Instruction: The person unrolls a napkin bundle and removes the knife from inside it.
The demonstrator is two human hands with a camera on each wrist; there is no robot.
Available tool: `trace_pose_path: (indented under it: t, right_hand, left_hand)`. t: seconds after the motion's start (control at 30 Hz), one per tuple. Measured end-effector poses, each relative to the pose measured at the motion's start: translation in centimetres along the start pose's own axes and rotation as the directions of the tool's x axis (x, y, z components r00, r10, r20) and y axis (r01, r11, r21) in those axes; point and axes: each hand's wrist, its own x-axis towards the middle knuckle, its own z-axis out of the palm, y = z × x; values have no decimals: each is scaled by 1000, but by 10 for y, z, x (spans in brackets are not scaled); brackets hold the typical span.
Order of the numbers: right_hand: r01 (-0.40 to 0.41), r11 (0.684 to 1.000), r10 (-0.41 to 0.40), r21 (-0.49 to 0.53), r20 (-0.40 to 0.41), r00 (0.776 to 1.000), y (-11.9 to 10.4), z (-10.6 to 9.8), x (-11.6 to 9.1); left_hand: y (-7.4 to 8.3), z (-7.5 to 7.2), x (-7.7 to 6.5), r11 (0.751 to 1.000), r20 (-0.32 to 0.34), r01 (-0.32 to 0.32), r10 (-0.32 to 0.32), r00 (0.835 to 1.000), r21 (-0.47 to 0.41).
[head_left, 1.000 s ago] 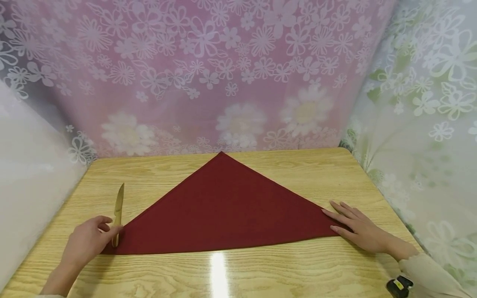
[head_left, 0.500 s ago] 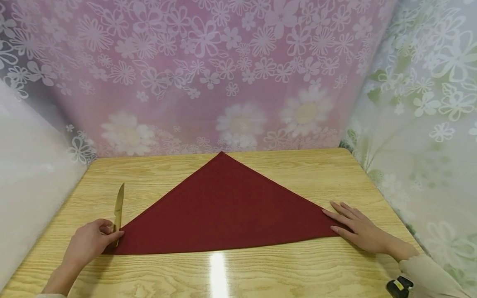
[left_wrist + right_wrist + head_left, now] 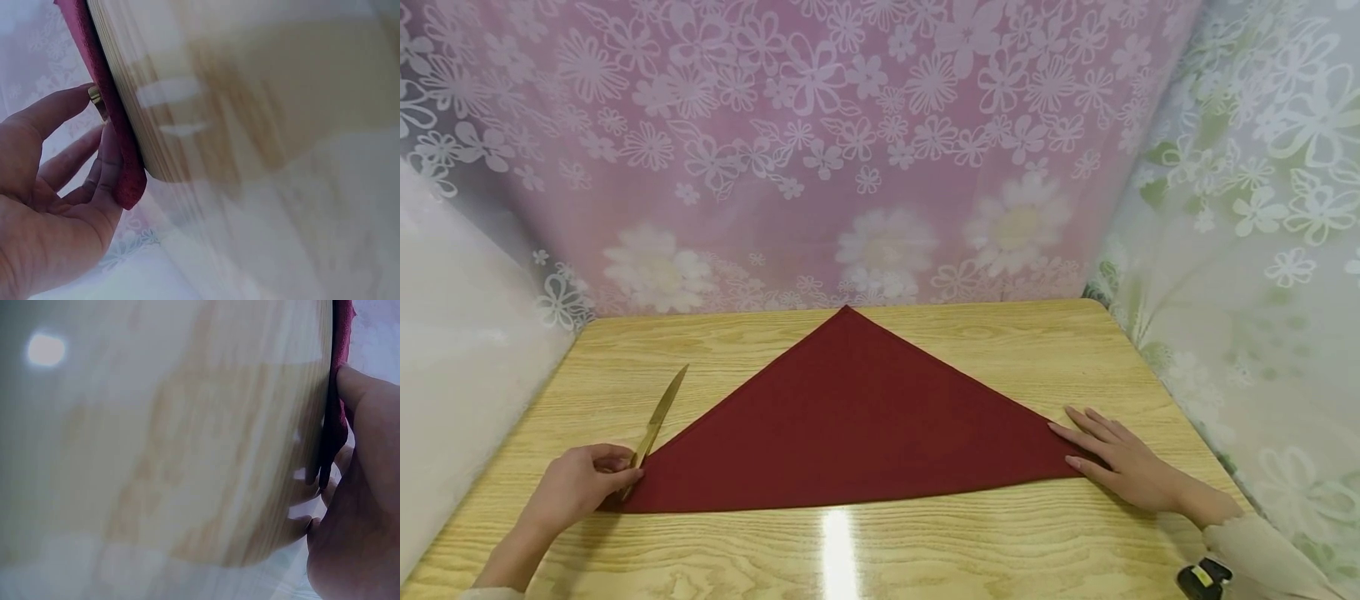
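A dark red cloth [image 3: 850, 425] lies in a triangle, its peak at the far edge of the wooden table. My left hand [image 3: 568, 492] is at the left corner, with thumb and fingers on the handle of a gold-coloured knife [image 3: 666, 404]. The blade points away and slants right, just outside the cloth's left edge. In the left wrist view, the gold handle end [image 3: 97, 100] shows between the fingers, against the cloth [image 3: 120, 125]. My right hand [image 3: 1127, 467] rests with straight, spread fingers on the cloth's right corner, covering part of it.
The wooden table [image 3: 1000, 550] has a bright light reflection near its front. A pink flowered curtain [image 3: 790, 167] hangs behind it, with flowered sheets at both sides. A black device [image 3: 1202, 577] is at the right sleeve.
The knife has turned at the left hand, its tip swinging to the right. The left hand has shifted only slightly. The right hand and the cloth's triangle have stayed put.
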Motion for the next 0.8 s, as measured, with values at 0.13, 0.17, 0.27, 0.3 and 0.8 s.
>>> trace_pose_path:
  t: [0.13, 0.17, 0.27, 0.3, 0.8]
  right_hand:
    - [3, 1000, -3, 0, -4, 1000, 1, 0, 0]
    - [4, 1000, -4, -2, -5, 1000, 1, 0, 0]
    - [4, 1000, -4, -4, -7, 1000, 1, 0, 0]
    - [5, 1000, -5, -5, -8, 1000, 1, 0, 0]
    - [29, 998, -31, -47, -40, 999, 2, 1, 0]
  left_hand:
    - [0, -1, 0, 1000, 12, 8, -8, 1000, -6]
    - [1, -2, 1, 1000, 14, 9, -9, 1000, -7]
    - [2, -3, 2, 1000, 22, 3, -3, 1000, 2]
    - [3, -4, 3, 1000, 25, -2, 2, 1000, 6]
    - [2, -5, 9, 998, 64, -44, 42, 997, 35]
